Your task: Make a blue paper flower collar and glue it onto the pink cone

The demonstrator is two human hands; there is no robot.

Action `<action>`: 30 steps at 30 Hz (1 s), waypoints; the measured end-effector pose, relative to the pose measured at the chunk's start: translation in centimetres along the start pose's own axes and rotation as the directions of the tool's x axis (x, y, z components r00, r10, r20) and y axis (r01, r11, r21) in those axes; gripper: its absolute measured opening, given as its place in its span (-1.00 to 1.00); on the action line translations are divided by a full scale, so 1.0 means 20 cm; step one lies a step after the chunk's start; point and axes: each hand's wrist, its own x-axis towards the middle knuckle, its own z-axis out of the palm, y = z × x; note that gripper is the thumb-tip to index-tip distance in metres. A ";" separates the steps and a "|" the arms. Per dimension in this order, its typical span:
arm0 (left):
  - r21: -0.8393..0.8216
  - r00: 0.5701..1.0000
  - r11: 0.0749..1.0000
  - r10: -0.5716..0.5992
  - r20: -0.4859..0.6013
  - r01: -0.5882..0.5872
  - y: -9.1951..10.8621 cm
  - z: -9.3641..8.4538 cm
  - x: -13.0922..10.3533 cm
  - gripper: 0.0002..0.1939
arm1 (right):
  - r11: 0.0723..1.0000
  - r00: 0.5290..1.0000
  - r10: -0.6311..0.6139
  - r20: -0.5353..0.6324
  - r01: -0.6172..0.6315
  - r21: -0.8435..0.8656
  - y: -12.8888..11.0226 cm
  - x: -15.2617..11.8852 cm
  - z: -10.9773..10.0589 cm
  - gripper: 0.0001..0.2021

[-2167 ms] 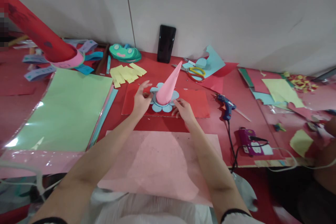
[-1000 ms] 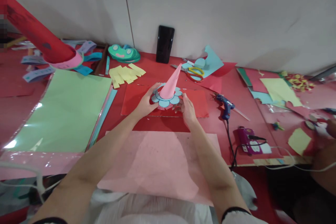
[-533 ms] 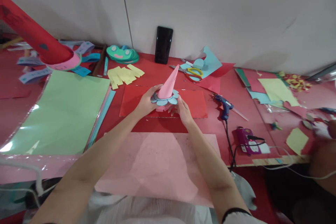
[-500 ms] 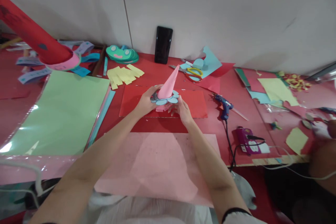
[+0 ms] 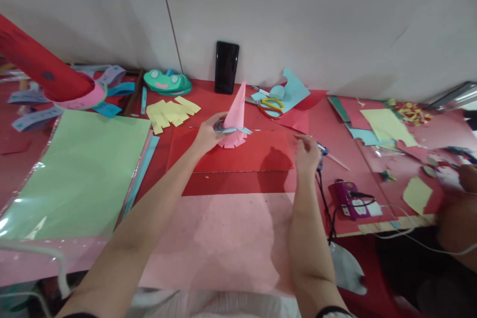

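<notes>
My left hand (image 5: 210, 131) is closed on a pink paper cone (image 5: 235, 109). A blue scalloped paper ring (image 5: 240, 130) circles the cone's lower part. Pink cut tabs (image 5: 233, 140) flare out below the ring, above a red board (image 5: 257, 156). Over to the right, my right hand (image 5: 307, 153) has its fingers partly bent and apart, with nothing seen in them. It is beside a blue glue gun (image 5: 323, 150) and covers part of it. I cannot tell whether they touch.
A black phone (image 5: 226, 67) leans on the wall. Yellow-handled scissors (image 5: 271, 104), yellow paper strips (image 5: 173, 112) and green frog-face cutouts (image 5: 167, 81) lie behind. Bagged green paper (image 5: 85, 174) is at left. A purple power socket (image 5: 348, 198) with cords stands right, near another person's arm (image 5: 456, 228).
My right hand has let go of the cone and moved right to the glue gun. The cone stays in my left hand, tilted more upright, so its pink tabs show. The view has shifted slightly.
</notes>
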 end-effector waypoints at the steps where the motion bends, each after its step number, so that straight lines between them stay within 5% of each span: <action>1: 0.008 1.000 1.000 0.001 0.001 -0.001 -0.01 0.00 0.00 -0.44 | 0.998 0.993 0.003 -0.119 -0.010 -0.060 0.04 0.03 -0.07 -0.78; 4: 0.066 0.999 0.998 -0.002 0.043 0.000 -0.01 -0.03 0.00 -0.42 | 0.911 0.930 0.013 -0.369 -0.162 -0.378 0.16 0.08 -0.24 -0.88; 10: 0.129 0.996 0.992 -0.019 0.082 0.009 0.02 -0.05 -0.01 -0.51 | 0.813 0.904 0.111 -0.414 -0.322 -0.485 0.32 0.10 -0.28 -0.80; 18: 0.198 0.993 0.980 -0.058 0.105 0.036 0.11 -0.03 -0.01 -0.54 | 0.783 0.947 0.012 -0.322 -0.209 -0.586 0.39 0.13 -0.21 -0.72; 26: 0.240 0.995 0.968 -0.084 0.052 0.070 0.09 -0.04 0.00 -0.55 | 0.857 0.936 0.093 -0.339 -0.249 -0.451 0.29 0.12 -0.21 -0.76; 30: 0.198 0.997 0.978 -0.071 0.026 0.064 0.06 -0.03 0.01 -0.53 | 0.955 0.968 -0.060 -0.244 -0.016 -0.297 0.18 0.06 -0.21 -0.72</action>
